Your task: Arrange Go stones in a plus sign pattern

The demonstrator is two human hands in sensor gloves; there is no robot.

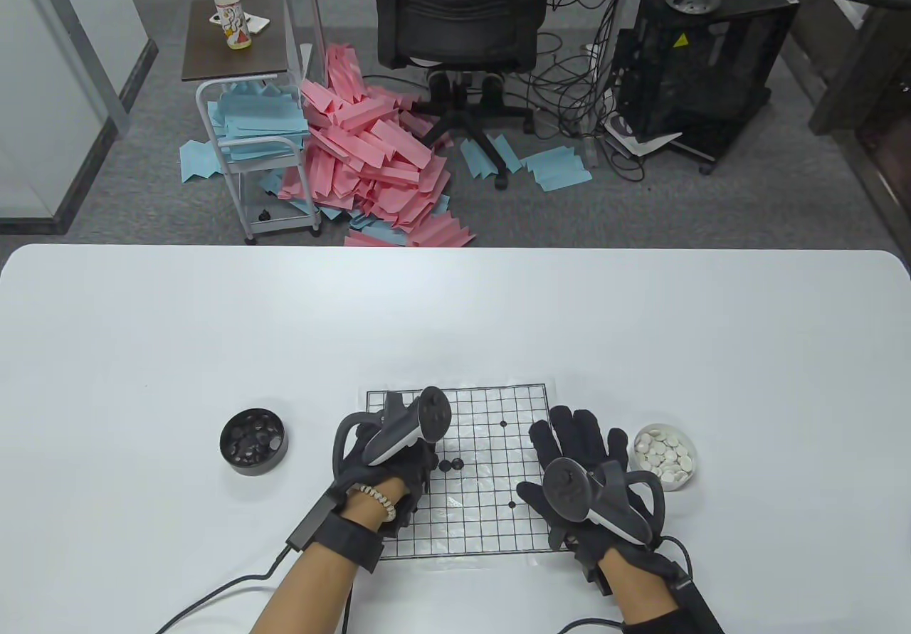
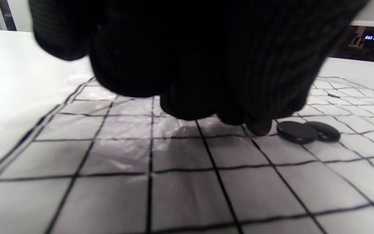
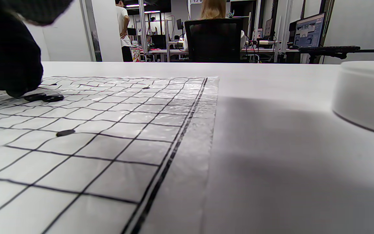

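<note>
A gridded Go sheet [image 1: 491,520] lies at the near middle of the table. Two black stones [image 1: 453,464] sit side by side on it, left of centre. My left hand [image 1: 425,466] hangs curled over the sheet's left part. In the left wrist view its bunched fingertips [image 2: 258,126] touch the sheet just left of the two stones [image 2: 307,132]. Whether they hold a stone is hidden. My right hand [image 1: 559,452] rests flat and spread on the sheet's right edge, holding nothing. The right wrist view shows the stones [image 3: 44,97] beside the left hand [image 3: 10,65].
A dark bowl of black stones [image 1: 254,442] stands left of the sheet. A white bowl of white stones [image 1: 665,456] stands right of it, by my right hand, and also shows in the right wrist view [image 3: 365,94]. Printed dots [image 1: 511,502] mark the grid.
</note>
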